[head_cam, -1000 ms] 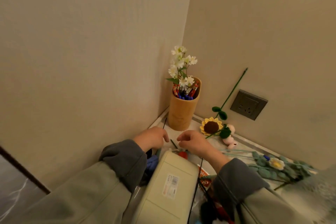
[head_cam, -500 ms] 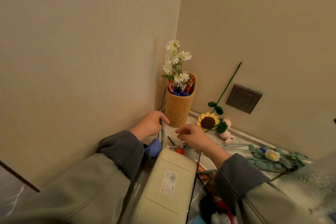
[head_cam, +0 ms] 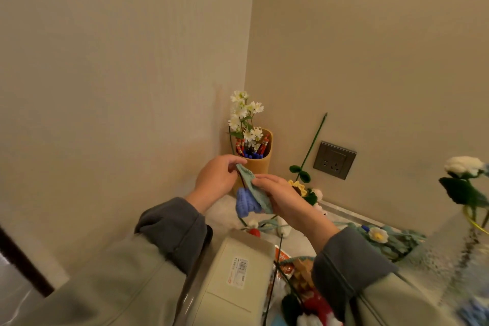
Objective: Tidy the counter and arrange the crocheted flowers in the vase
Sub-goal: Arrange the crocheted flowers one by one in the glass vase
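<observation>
Both my hands hold a crocheted flower up above the counter: its blue bloom hangs down and its pale green leaf lies between my fingers. My left hand pinches the leaf's upper end and the stem. My right hand grips the leaf's lower part. A clear glass vase stands at the right edge with a white crocheted flower in it. A crocheted sunflower leans against the wall behind my right hand. More crocheted flowers lie on the counter at the right.
A wooden cup with pens and white flowers stands in the corner. A cream box lies near my arms, beside snack packets and red and white crocheted pieces. A wall socket sits above the marble counter.
My hands have lifted the blue crocheted flower off the counter beside the box. My right hand has taken hold of its green leaf. The view has tilted, bringing the glass vase in at the right.
</observation>
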`<state>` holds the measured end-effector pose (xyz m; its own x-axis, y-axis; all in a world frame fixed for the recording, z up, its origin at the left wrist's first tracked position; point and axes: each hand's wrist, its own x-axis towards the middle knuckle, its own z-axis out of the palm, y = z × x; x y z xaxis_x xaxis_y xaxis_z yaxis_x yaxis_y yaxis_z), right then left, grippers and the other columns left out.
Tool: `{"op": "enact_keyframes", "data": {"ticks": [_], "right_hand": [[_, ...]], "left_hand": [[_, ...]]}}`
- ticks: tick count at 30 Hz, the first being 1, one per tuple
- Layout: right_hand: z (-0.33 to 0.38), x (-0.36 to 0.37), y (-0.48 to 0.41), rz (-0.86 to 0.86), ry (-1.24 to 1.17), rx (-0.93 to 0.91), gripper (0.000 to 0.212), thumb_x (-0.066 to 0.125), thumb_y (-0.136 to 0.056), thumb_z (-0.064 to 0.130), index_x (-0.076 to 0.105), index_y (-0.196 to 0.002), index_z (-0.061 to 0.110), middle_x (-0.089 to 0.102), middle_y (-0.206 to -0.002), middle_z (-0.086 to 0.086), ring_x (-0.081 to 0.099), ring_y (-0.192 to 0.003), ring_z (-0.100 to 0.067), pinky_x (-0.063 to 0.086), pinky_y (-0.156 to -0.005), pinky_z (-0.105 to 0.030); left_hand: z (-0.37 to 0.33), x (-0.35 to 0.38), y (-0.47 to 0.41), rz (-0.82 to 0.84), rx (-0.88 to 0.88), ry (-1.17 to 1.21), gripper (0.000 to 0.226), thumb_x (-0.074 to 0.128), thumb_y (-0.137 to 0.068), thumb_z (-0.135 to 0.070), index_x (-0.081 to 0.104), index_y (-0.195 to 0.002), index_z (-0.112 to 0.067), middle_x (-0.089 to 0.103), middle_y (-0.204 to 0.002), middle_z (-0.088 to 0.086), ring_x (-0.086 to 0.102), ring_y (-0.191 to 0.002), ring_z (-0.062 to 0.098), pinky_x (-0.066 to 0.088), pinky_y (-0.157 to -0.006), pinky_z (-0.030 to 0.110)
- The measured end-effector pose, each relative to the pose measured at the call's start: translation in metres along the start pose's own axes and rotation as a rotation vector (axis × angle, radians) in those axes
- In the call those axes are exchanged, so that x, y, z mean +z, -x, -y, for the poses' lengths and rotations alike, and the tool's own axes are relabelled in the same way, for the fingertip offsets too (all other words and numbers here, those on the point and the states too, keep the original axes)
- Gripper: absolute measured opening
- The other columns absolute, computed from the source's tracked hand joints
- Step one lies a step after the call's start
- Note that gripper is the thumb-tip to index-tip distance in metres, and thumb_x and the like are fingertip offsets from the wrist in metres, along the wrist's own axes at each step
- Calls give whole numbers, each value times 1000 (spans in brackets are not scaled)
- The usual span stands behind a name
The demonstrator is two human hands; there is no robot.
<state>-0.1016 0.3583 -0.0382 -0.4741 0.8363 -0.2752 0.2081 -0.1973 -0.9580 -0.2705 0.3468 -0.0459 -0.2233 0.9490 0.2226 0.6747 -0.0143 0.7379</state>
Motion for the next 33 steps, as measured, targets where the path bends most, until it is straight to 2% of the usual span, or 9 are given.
{"op": "enact_keyframes", "data": {"ticks": [3,6,10,13,16,18,21,26,33], "right_hand": [[13,-7,15,0,-239,-27,32,67,-88,30,66,-114,12,67,-110,-17,68,-91,-23,58,-66,-31],[24,-15,27,72,-428,-78,35,64,-87,30,67,-116,11,72,-104,-14,71,-83,-21,58,-66,-32],[36,-28,32,83,-554,-149,30,43,-98,26,66,-107,10,72,-87,-7,66,-72,-18,51,-65,-29],[41,-36,34,-76,-445,-256,22,49,-93,14,71,-97,10,64,-71,-1,55,-59,-10,40,-49,-20],[33,-37,39,-205,-87,-266,27,52,-90,11,73,-97,26,72,-81,11,64,-73,-4,43,-59,-20],[22,-35,43,-165,60,-219,26,50,-92,14,71,-93,30,72,-91,9,65,-88,-6,45,-68,-23],[6,-35,52,8,145,-110,25,45,-95,13,68,-100,23,73,-90,1,67,-86,-11,51,-75,-26],[-18,-42,67,173,242,22,26,29,-104,8,54,-112,9,66,-90,-9,65,-79,-18,51,-68,-26],[-46,-54,72,171,187,138,28,35,-103,12,57,-121,6,69,-104,-13,68,-90,-18,55,-73,-29]], "left_hand": [[-14,0,12,9,26,-16,27,56,-92,-19,69,-110,-34,68,-106,-6,63,-98,14,52,-86,35],[-27,3,21,-2,100,-97,22,58,-91,-25,70,-107,-33,62,-97,-5,59,-88,15,48,-75,32],[-52,8,26,-130,145,-63,20,57,-92,-30,67,-103,-17,54,-101,-1,54,-89,17,45,-73,34],[-75,9,29,-148,149,34,24,51,-95,-40,68,-96,-22,65,-90,-4,60,-81,12,48,-70,34],[-87,12,31,-160,154,146,26,54,-94,-40,69,-85,-21,69,-77,-5,63,-73,9,49,-67,30],[-91,17,33,-133,117,318,24,57,-93,-33,71,-83,-17,71,-75,-1,66,-70,12,53,-63,26],[-95,26,35,-100,23,528,20,56,-95,-22,70,-84,-12,71,-69,1,68,-65,15,57,-60,27],[-92,43,32,-47,-105,643,17,50,-98,-20,59,-92,-8,71,-71,5,69,-66,23,57,-71,46],[-82,78,34,25,-151,607,17,49,-99,-21,54,-87,-10,70,-70,6,70,-61,20,58,-59,35]]}}
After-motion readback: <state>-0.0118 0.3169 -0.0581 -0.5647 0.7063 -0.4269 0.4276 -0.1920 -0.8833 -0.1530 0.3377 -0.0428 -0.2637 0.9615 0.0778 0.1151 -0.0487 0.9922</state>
